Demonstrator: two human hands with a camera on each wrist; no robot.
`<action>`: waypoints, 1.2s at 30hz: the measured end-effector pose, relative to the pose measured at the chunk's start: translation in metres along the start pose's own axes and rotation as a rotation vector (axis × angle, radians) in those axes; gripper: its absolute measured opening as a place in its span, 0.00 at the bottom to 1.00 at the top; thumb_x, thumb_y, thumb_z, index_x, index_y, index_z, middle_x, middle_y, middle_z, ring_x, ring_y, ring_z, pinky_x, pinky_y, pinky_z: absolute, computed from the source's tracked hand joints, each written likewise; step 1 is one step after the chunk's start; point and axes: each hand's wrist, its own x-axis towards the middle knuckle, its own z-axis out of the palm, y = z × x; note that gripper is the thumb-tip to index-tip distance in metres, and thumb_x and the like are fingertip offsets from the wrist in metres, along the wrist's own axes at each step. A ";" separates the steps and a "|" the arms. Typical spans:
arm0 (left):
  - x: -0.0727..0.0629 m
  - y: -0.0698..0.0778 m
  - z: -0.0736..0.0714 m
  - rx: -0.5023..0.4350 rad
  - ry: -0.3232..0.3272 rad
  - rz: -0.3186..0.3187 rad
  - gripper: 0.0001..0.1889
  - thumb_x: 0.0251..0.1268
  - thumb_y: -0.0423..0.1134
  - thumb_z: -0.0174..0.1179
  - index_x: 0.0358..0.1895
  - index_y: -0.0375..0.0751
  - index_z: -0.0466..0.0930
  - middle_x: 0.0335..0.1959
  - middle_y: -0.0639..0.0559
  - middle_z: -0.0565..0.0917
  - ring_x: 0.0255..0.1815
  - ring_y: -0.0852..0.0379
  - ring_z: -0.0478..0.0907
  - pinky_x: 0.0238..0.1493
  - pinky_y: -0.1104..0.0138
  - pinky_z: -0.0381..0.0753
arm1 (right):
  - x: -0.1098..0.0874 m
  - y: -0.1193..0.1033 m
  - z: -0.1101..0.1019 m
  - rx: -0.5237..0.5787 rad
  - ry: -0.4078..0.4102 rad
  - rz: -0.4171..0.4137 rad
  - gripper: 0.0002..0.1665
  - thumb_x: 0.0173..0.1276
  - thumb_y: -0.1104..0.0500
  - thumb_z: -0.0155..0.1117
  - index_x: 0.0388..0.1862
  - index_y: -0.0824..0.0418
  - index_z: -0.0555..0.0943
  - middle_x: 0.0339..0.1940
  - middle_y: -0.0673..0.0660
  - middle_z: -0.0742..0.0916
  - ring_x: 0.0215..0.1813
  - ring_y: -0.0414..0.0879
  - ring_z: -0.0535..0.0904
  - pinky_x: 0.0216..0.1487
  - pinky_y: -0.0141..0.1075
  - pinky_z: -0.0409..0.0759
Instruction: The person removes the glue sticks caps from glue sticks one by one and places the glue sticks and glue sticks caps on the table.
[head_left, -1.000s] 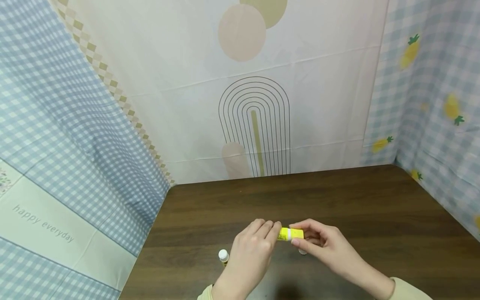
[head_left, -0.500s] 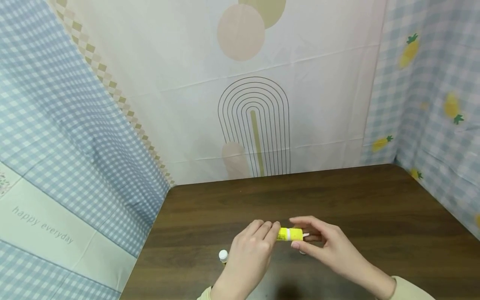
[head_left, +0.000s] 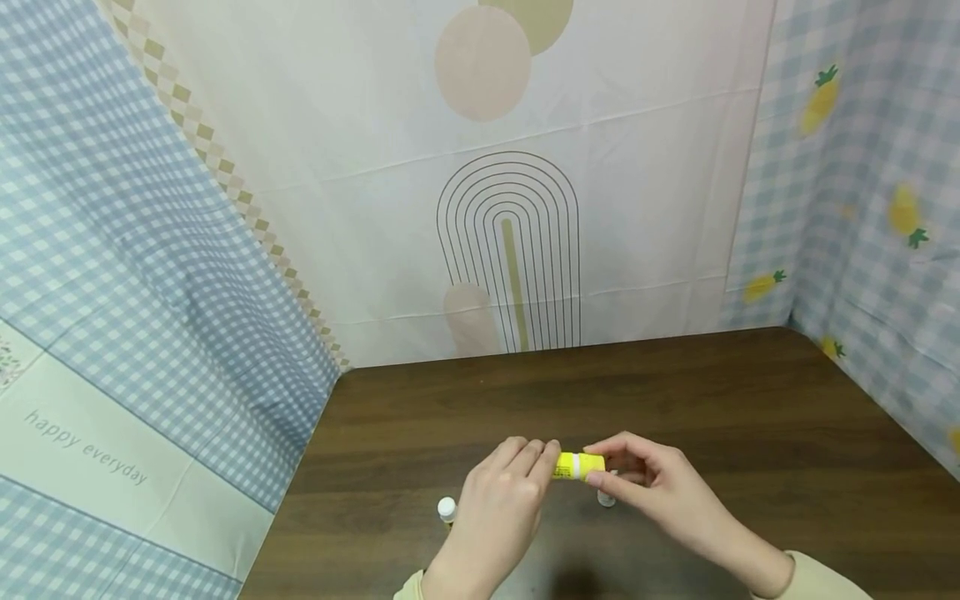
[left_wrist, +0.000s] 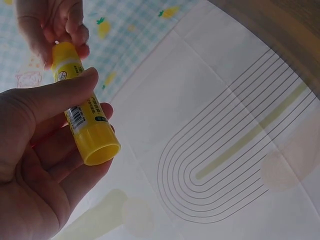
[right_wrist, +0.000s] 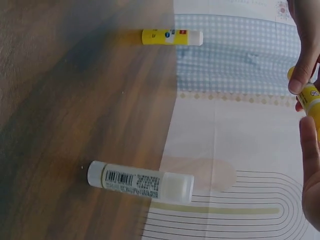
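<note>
A yellow glue stick (head_left: 585, 466) with a white band lies level above the table, between the two hands. My left hand (head_left: 502, 504) grips its left part, thumb on one side and fingers on the other. In the left wrist view, the tube's (left_wrist: 97, 145) near end is a hollow yellow rim, and a small white tip shows at the far end. My right hand (head_left: 660, 479) pinches that far end between thumb and fingers. The left fingers hide part of the label in the head view.
A yellow glue stick with a white cap (right_wrist: 165, 36) stands on the brown table (head_left: 600, 375), partly behind the left hand in the head view. A white glue stick (right_wrist: 142, 182) with a barcode stands near the right hand. Patterned cloths (head_left: 360, 208) hang around the table.
The right fingers came away from the glue stick's end, baring its white tip, and have closed on that end again. The left hand has kept its grip nearly still.
</note>
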 end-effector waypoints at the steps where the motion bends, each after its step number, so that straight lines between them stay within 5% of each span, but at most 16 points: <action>1: 0.000 0.000 0.000 0.000 -0.002 0.000 0.17 0.49 0.29 0.75 0.45 0.41 0.88 0.38 0.54 0.89 0.40 0.59 0.81 0.45 0.71 0.81 | 0.000 0.000 0.001 -0.002 0.007 -0.027 0.15 0.66 0.66 0.70 0.52 0.58 0.83 0.41 0.53 0.88 0.34 0.46 0.87 0.31 0.38 0.85; 7: 0.000 -0.001 0.000 0.000 -0.002 -0.001 0.17 0.49 0.29 0.75 0.45 0.41 0.88 0.38 0.54 0.89 0.40 0.59 0.81 0.45 0.71 0.81 | 0.001 0.000 0.002 0.001 0.007 -0.085 0.19 0.64 0.69 0.71 0.53 0.58 0.82 0.45 0.55 0.87 0.38 0.46 0.87 0.31 0.39 0.86; 18: 0.000 -0.002 0.001 -0.017 0.003 -0.001 0.16 0.50 0.29 0.75 0.45 0.41 0.89 0.38 0.54 0.89 0.40 0.59 0.81 0.44 0.71 0.82 | 0.004 0.002 -0.002 0.089 -0.099 0.105 0.14 0.74 0.63 0.63 0.55 0.66 0.78 0.38 0.59 0.88 0.37 0.48 0.88 0.37 0.40 0.86; 30: 0.000 -0.003 0.000 -0.009 -0.012 -0.004 0.17 0.49 0.29 0.75 0.46 0.41 0.88 0.38 0.53 0.89 0.40 0.59 0.81 0.45 0.71 0.82 | 0.001 -0.001 -0.001 0.022 -0.023 0.060 0.15 0.67 0.63 0.70 0.52 0.57 0.81 0.43 0.56 0.86 0.39 0.46 0.86 0.34 0.38 0.85; 36: 0.001 -0.003 0.000 -0.010 -0.022 -0.011 0.17 0.49 0.29 0.76 0.46 0.41 0.88 0.38 0.54 0.89 0.40 0.59 0.81 0.44 0.72 0.82 | 0.002 0.001 -0.002 0.062 -0.045 0.082 0.19 0.69 0.64 0.68 0.57 0.61 0.79 0.48 0.60 0.85 0.42 0.46 0.86 0.35 0.39 0.85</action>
